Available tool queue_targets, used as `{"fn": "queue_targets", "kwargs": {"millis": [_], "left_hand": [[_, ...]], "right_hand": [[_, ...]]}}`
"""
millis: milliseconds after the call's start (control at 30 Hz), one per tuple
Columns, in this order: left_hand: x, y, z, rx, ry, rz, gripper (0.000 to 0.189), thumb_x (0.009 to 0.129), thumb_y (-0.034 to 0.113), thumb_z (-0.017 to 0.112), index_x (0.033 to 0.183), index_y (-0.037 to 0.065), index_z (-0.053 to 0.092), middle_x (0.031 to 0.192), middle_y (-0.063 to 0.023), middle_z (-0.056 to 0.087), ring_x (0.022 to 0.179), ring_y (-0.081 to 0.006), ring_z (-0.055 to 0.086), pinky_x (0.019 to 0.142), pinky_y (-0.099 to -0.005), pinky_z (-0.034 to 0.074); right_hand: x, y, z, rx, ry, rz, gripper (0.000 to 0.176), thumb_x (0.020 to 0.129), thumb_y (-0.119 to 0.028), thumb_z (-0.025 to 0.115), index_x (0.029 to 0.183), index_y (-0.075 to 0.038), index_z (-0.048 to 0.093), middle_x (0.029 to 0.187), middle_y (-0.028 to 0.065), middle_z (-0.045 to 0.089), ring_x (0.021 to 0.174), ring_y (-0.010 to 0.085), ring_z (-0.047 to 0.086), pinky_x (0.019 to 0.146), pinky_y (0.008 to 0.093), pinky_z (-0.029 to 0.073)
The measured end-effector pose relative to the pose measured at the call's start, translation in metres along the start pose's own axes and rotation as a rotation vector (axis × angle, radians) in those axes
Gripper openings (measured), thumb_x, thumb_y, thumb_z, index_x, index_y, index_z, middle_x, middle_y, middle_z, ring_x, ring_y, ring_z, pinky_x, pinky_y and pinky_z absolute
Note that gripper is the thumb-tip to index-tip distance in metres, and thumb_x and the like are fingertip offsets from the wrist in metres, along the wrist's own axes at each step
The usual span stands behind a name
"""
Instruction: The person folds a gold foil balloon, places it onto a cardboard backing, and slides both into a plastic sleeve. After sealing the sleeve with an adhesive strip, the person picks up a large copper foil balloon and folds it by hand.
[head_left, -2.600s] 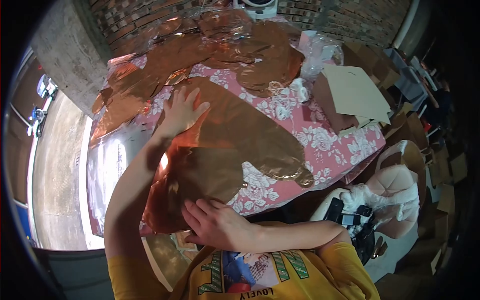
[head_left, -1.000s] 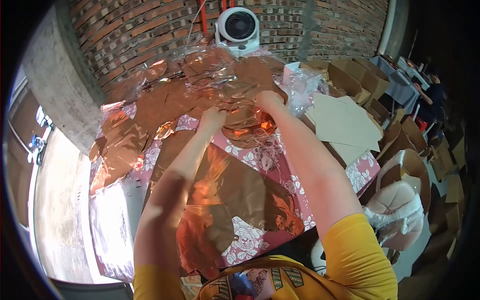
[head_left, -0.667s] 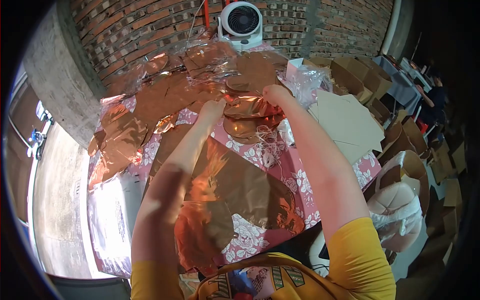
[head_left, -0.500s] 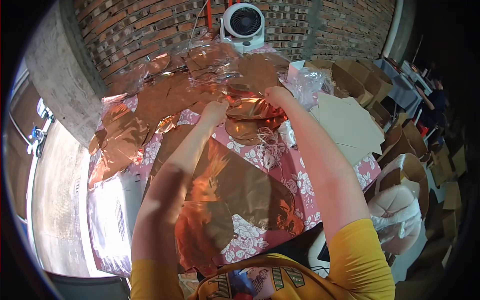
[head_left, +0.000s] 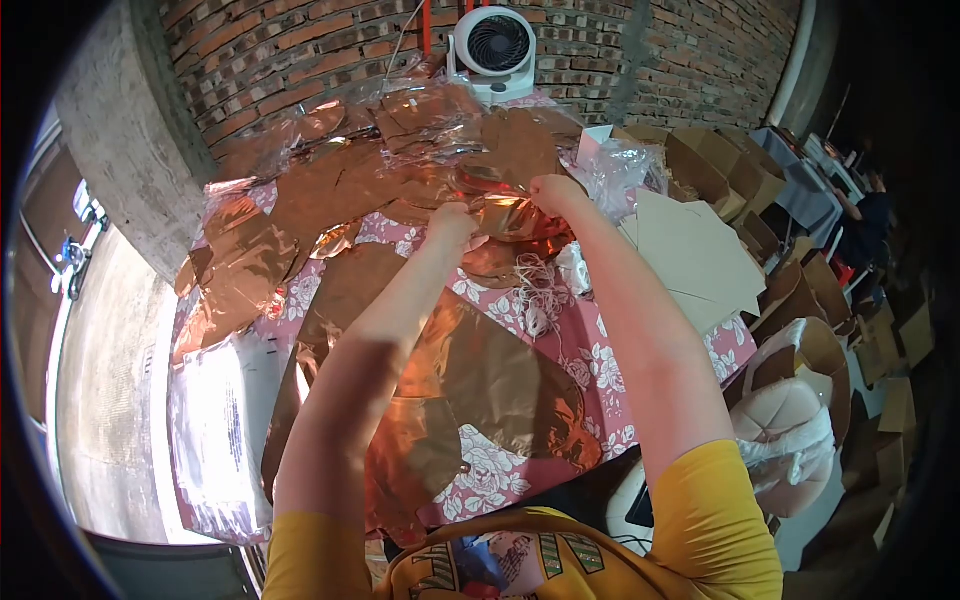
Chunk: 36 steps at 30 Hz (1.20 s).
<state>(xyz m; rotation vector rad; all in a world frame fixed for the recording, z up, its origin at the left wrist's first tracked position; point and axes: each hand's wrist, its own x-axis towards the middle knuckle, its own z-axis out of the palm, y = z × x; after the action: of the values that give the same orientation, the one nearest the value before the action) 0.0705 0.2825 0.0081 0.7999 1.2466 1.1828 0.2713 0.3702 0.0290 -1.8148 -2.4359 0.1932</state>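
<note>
A flat, copper-coloured foil balloon (head_left: 507, 217) is stretched between my two hands over the far part of the table. My right hand (head_left: 558, 196) pinches its right side with bent fingers. At its left and a little nearer to me, my left hand (head_left: 452, 224) is closed on the foil too, its fingertips partly hidden. A tangle of white string (head_left: 537, 300) lies just below the balloon. Closer to my body, large flat foil sheets (head_left: 500, 380) of the same copper colour spread under my forearms.
More copper foil pieces (head_left: 335, 195) and clear plastic bags (head_left: 425, 115) cover the far side of the pink flowered tablecloth (head_left: 490, 470). A white fan (head_left: 495, 50) stands at the back. Grey-white card sheets (head_left: 690, 255) lie right, beside cardboard boxes (head_left: 730, 170). Shiny plastic packs (head_left: 220, 430) lie left.
My left hand has shifted right, nearer to my right hand, along the foil. My right hand stays almost in place, and the foil between them is more bunched.
</note>
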Motion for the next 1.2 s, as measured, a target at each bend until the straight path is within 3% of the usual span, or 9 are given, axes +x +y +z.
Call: {"fn": "queue_targets", "kwargs": {"millis": [67,300,500,600,733,867,1000,1033,1200], "left_hand": [[-0.002,-0.001,0.005,-0.007,0.014,0.024,0.051,0.084,-0.006,0.058,0.132,0.007,0.047,0.103,-0.0113,0.06,0.071,-0.0193,0.062,0.061,-0.0308,0.059],[-0.014,-0.004,0.019,0.281,-0.013,0.209,0.056,0.088,0.007,0.068,0.136,0.004,0.041,0.095,-0.0097,0.063,0.064,-0.013,0.061,0.047,-0.0225,0.046],[-0.028,0.006,0.031,0.173,0.002,0.21,0.058,0.09,0.009,0.068,0.14,0.005,0.038,0.089,-0.0083,0.061,0.064,-0.0123,0.06,0.046,-0.0228,0.044],[-0.026,0.004,0.032,0.081,-0.022,0.247,0.058,0.089,0.01,0.065,0.141,0.004,0.038,0.092,-0.01,0.062,0.063,-0.014,0.061,0.048,-0.0262,0.044],[-0.031,0.005,0.031,0.133,-0.037,0.33,0.06,0.09,0.011,0.065,0.143,0.004,0.037,0.093,-0.01,0.062,0.063,-0.0131,0.061,0.05,-0.0253,0.045],[-0.025,-0.002,0.019,0.15,-0.064,0.428,0.064,0.092,0.007,0.062,0.146,0.003,0.029,0.093,-0.0092,0.061,0.068,-0.013,0.063,0.052,-0.0231,0.049],[-0.011,-0.014,0.007,0.527,0.057,0.529,0.059,0.089,0.006,0.063,0.143,0.008,0.04,0.089,-0.0101,0.062,0.068,-0.0135,0.064,0.055,-0.0257,0.052],[-0.005,-0.019,0.003,0.676,0.104,0.547,0.048,0.088,0.012,0.062,0.135,0.009,0.05,0.092,-0.0149,0.067,0.074,-0.0216,0.069,0.062,-0.0361,0.055],[-0.035,-0.005,-0.004,1.176,0.06,0.42,0.028,0.087,0.023,0.055,0.103,0.005,0.069,0.11,-0.0181,0.069,0.101,-0.0353,0.067,0.085,-0.052,0.051]], "right_hand": [[0.004,0.002,0.006,-0.014,0.036,0.001,0.017,0.086,-0.022,0.059,0.092,-0.008,0.067,0.073,0.0117,0.07,0.066,0.0276,0.068,0.063,0.0396,0.053],[-0.008,-0.008,0.002,0.059,0.223,-0.075,0.026,0.088,-0.025,0.058,0.104,-0.007,0.069,0.091,0.0182,0.072,0.081,0.0323,0.07,0.071,0.0414,0.055],[-0.065,-0.039,-0.055,0.271,-0.113,-0.107,0.027,0.085,-0.022,0.06,0.1,-0.005,0.072,0.099,0.0171,0.072,0.09,0.0335,0.069,0.08,0.0406,0.054],[-0.068,-0.035,-0.049,0.17,-0.185,-0.408,0.039,0.081,-0.03,0.072,0.113,-0.008,0.07,0.092,0.0047,0.071,0.07,0.016,0.063,0.067,0.0321,0.052],[-0.081,-0.041,-0.044,0.202,-0.215,-0.226,0.034,0.08,-0.027,0.073,0.108,-0.007,0.072,0.088,0.0053,0.072,0.073,0.015,0.065,0.07,0.0318,0.054],[-0.071,-0.03,-0.03,0.427,-0.108,-0.125,0.034,0.078,-0.035,0.068,0.099,-0.009,0.073,0.092,0.0144,0.071,0.084,0.0276,0.068,0.077,0.0389,0.053],[-0.07,-0.042,-0.043,0.534,-0.023,0.163,0.033,0.078,-0.036,0.069,0.095,-0.007,0.071,0.095,0.0155,0.071,0.088,0.0308,0.068,0.08,0.0414,0.053],[-0.054,-0.03,-0.033,0.416,0.119,0.065,0.032,0.078,-0.034,0.071,0.093,-0.006,0.068,0.097,0.0156,0.071,0.091,0.0335,0.068,0.08,0.043,0.053],[-0.055,-0.046,-0.061,0.35,0.417,0.066,0.027,0.079,-0.024,0.072,0.099,-0.007,0.066,0.099,0.0168,0.07,0.096,0.0364,0.067,0.082,0.045,0.052]]}}
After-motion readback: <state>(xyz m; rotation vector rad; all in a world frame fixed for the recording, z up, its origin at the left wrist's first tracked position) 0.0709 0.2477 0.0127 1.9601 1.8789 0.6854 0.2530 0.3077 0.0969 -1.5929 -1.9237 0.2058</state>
